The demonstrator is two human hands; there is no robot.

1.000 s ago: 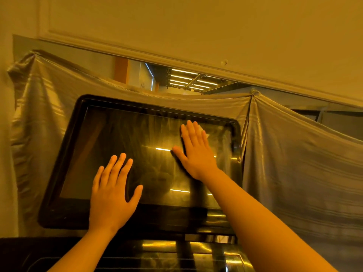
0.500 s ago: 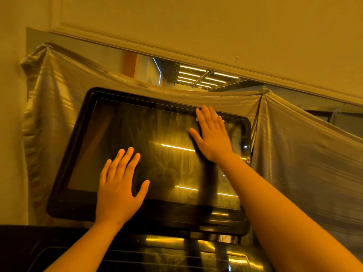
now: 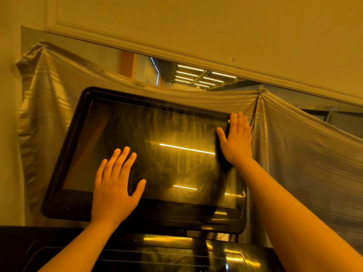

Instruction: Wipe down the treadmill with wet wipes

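- The treadmill's black, glossy, rounded-corner console screen (image 3: 157,134) fills the middle of your view. Its long axis runs left to right, skewed so the right end sits lower. The glass faces you.
- The glass is smooth and shows streaky smears. It mirrors thin bright light bars.
- Your left hand (image 3: 114,191) lies flat on the lower left part of the glass. Its fingers (image 3: 125,154) are straight, spread and released, holding nothing, and the heel of the hand overlaps the bottom bezel.
- Your right hand (image 3: 237,144) presses flat at the screen's upper right corner, with the fingers (image 3: 239,120) straight and close together, not clenched.
- A small white scrap of wet wipe (image 3: 228,121) peeks out beside your right index finger. The rest is hidden under the hand.
- Below the screen, a dark shiny lower console panel (image 3: 167,252) catches yellow glints.
- Behind the screen hangs a crinkled grey plastic sheet (image 3: 294,154), draped in folds and gathered at a knot on the right.
- Above it a mirror strip (image 3: 196,75) shows rows of ceiling lights, under a plain moulded wall (image 3: 196,26).
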